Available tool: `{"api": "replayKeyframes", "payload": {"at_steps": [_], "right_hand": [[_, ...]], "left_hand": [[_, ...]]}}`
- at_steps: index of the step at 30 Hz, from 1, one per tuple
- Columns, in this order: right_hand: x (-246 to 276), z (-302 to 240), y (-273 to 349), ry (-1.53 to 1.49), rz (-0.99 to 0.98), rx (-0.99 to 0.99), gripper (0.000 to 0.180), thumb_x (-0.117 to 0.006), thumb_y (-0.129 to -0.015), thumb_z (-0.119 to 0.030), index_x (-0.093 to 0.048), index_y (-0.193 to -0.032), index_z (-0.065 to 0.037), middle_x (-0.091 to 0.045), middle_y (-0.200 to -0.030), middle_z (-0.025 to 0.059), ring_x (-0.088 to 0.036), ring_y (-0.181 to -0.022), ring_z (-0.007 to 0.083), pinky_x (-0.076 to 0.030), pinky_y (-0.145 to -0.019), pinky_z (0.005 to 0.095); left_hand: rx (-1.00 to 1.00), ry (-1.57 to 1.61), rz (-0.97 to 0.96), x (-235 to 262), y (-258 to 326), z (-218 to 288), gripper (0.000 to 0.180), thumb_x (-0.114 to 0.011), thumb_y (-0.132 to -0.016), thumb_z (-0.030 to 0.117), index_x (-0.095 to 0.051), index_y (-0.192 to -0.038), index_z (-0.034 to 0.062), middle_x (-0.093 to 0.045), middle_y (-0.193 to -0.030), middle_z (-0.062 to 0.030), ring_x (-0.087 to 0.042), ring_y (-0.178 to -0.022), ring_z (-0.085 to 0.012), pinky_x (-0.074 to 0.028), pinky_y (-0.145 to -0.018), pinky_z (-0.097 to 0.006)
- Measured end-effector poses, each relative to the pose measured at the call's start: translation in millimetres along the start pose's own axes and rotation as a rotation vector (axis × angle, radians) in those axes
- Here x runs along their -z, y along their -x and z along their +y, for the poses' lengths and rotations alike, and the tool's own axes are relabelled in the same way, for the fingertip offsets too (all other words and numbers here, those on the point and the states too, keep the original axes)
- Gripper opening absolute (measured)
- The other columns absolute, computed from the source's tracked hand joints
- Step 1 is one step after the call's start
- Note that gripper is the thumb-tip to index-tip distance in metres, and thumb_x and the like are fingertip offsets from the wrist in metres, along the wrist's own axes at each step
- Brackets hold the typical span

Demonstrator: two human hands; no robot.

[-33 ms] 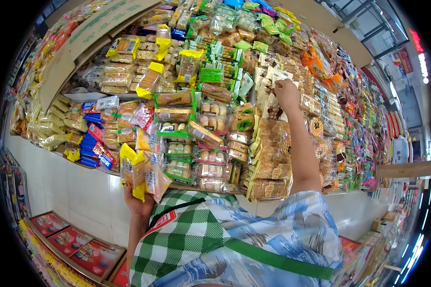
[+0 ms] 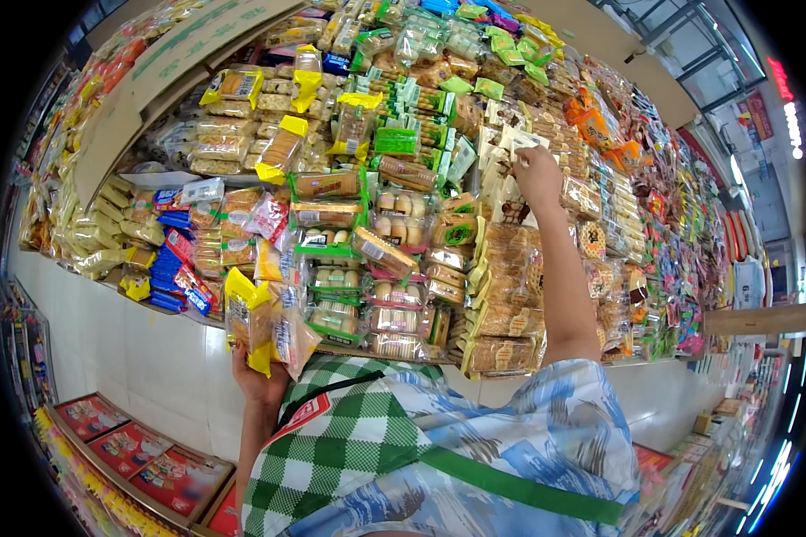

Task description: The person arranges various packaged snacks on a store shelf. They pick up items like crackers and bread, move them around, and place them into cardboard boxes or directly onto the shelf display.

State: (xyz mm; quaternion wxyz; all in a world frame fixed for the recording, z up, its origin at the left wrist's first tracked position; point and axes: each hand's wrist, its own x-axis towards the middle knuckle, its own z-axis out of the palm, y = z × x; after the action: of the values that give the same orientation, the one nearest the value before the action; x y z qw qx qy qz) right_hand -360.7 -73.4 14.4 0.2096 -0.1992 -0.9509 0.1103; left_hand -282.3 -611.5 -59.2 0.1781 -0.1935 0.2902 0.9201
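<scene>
Low at the left, my left hand point(image 2: 261, 380) is closed around the bottom of a yellow-ended clear bread packet point(image 2: 249, 313). A second clear packet point(image 2: 288, 327) with a pale wrapper sits against it, apparently in the same grasp. My right hand point(image 2: 535, 177) reaches across the display with its fingers pinched at a cream-and-brown snack packet point(image 2: 521, 140). The fingertips partly cover that packet. Below this hand lie stacked golden-brown bread packets point(image 2: 508, 313), and left of it a green-edged cake packet point(image 2: 457, 231).
Packaged snacks cover the wide display. A cardboard flap point(image 2: 121, 134) rises at the left, near blue-and-red packets point(image 2: 175, 268). Clear cake trays point(image 2: 398, 295) line the front middle. Pale floor tiles point(image 2: 125, 340) and red-topped boxes point(image 2: 134, 447) lie lower left.
</scene>
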Motion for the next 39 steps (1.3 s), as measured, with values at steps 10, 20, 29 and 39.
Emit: {"api": "replayKeyframes", "payload": {"at_steps": [10, 20, 29, 39], "right_hand": [[-88, -49, -8, 0.442, -0.177, 0.526, 0.057, -0.06, -0.076, -0.006, -0.045, -0.13, -0.011, -0.064, -0.101, 0.0117, -0.048, -0.11, 0.0291, -0.028, -0.102, 0.0451], [-60, -63, -55, 0.432, -0.36, 0.599, 0.028, -0.056, -0.075, -0.003, -0.067, -0.098, -0.015, -0.066, -0.083, 0.0075, -0.06, -0.092, 0.0259, -0.035, -0.096, 0.0425], [-39, -86, -92, 0.27, -0.033, 0.353, 0.018, -0.061, -0.072, -0.008, -0.07, -0.087, -0.012, -0.064, -0.09, 0.0123, -0.061, -0.09, 0.028, -0.05, -0.075, 0.0379], [-99, -75, -74, -0.168, -0.307, 0.287, 0.031, -0.063, -0.078, -0.014, -0.066, -0.109, -0.016, -0.064, -0.108, 0.0115, -0.062, -0.091, 0.0312, -0.05, -0.083, 0.0381]], "left_hand": [[-0.011, 0.006, -0.034, 3, 3, 2, 0.05, -0.043, -0.09, 0.042, -0.044, -0.132, 0.0131, -0.051, -0.129, -0.0067, -0.047, -0.12, -0.0259, -0.033, -0.105, -0.044], [-0.04, 0.015, -0.021, 9, 8, 1, 0.049, -0.043, -0.089, 0.042, -0.046, -0.129, 0.0139, -0.052, -0.128, -0.0063, -0.048, -0.119, -0.0252, -0.034, -0.104, -0.043], [-0.054, -0.016, 0.009, 13, 3, 0, 0.05, -0.046, -0.088, 0.042, -0.045, -0.13, 0.0143, -0.053, -0.126, -0.0059, -0.05, -0.117, -0.0258, -0.035, -0.103, -0.043], [-0.048, -0.029, 0.008, 10, 7, 3, 0.053, -0.044, -0.089, 0.044, -0.042, -0.133, 0.0137, -0.051, -0.129, -0.0064, -0.047, -0.12, -0.0254, -0.033, -0.105, -0.043]]}}
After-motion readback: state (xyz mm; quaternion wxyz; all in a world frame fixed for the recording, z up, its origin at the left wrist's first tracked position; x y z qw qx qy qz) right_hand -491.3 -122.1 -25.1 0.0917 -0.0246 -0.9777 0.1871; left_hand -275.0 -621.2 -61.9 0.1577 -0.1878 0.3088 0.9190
